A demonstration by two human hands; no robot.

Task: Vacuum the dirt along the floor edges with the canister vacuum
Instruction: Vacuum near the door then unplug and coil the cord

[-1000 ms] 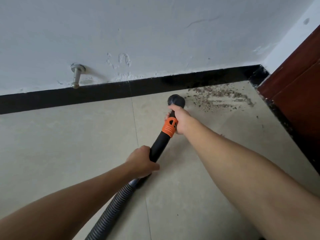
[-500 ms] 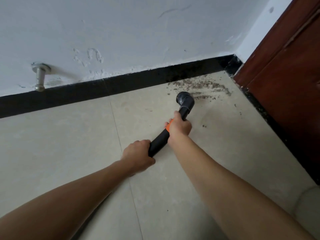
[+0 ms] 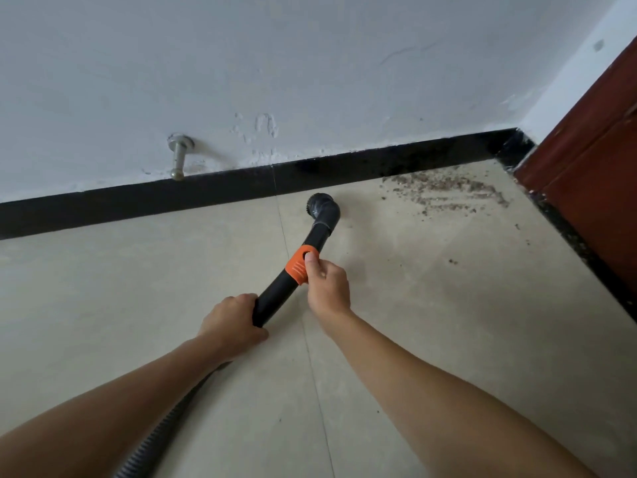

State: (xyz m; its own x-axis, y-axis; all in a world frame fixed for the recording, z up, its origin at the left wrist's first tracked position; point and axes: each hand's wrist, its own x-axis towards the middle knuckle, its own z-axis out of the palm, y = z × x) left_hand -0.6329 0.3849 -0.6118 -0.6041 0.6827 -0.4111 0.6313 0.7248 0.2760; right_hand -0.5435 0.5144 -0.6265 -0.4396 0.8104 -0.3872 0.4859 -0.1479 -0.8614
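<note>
A black vacuum wand (image 3: 312,241) with an orange collar (image 3: 298,269) runs up the middle of the floor. Its round brush nozzle (image 3: 322,208) sits on the beige tile just short of the black skirting (image 3: 138,201). My left hand (image 3: 234,322) grips the wand's lower end where the ribbed grey hose (image 3: 155,439) joins. My right hand (image 3: 325,288) holds the wand at the orange collar, thumb pressed on it. A patch of brown dirt (image 3: 444,191) lies on the floor in the corner, to the right of the nozzle and apart from it.
A metal door stop (image 3: 179,157) sticks out of the white wall above the skirting at the left. A dark red wooden door (image 3: 586,160) stands along the right side, with scattered crumbs (image 3: 453,261) near its base.
The nozzle has pulled back left, away from the dirt patch. My right hand has shifted so the orange collar shows again under the thumb. The view has swung left.
</note>
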